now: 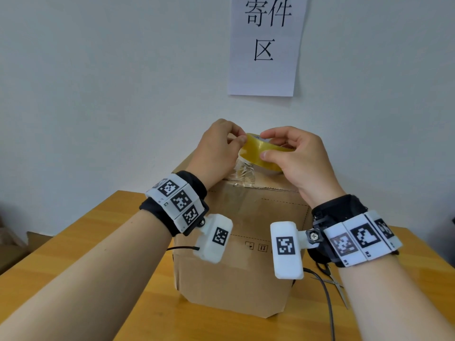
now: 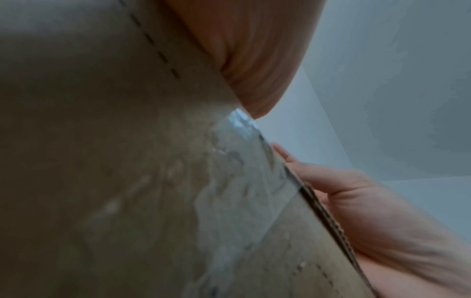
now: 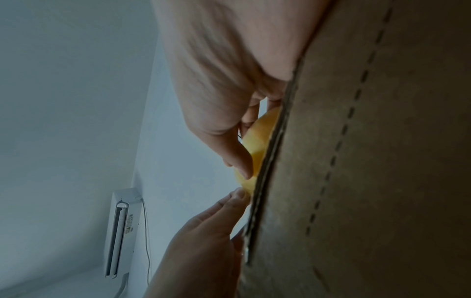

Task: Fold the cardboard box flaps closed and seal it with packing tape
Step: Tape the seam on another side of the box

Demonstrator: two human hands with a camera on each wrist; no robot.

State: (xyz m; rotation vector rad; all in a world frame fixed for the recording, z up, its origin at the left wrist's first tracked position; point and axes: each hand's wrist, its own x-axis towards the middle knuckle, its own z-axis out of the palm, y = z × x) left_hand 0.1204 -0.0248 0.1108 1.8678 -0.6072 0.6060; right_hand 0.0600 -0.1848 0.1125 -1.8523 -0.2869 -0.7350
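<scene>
head view: one cardboard box (image 1: 236, 254) on the wooden table (image 1: 81, 244); one tape roll (image 1: 261, 151) above its top; right hand (image 1: 302, 161) clamps the roll, left hand (image 1: 216, 151) pinches at its edge; one pair of scissors (image 1: 338, 286) beside the box.
left wrist view: blurred box wall, old tape residue (image 2: 237, 181); own fingers hidden.
right wrist view: thumb (image 3: 237, 155) pressed on the yellow roll.
risk: the tape end may tear or restick if picked badly.

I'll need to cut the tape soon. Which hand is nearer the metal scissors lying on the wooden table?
Right. The right hand holds the yellowish tape roll above the scissors' side; the left hand is across the box.
</scene>
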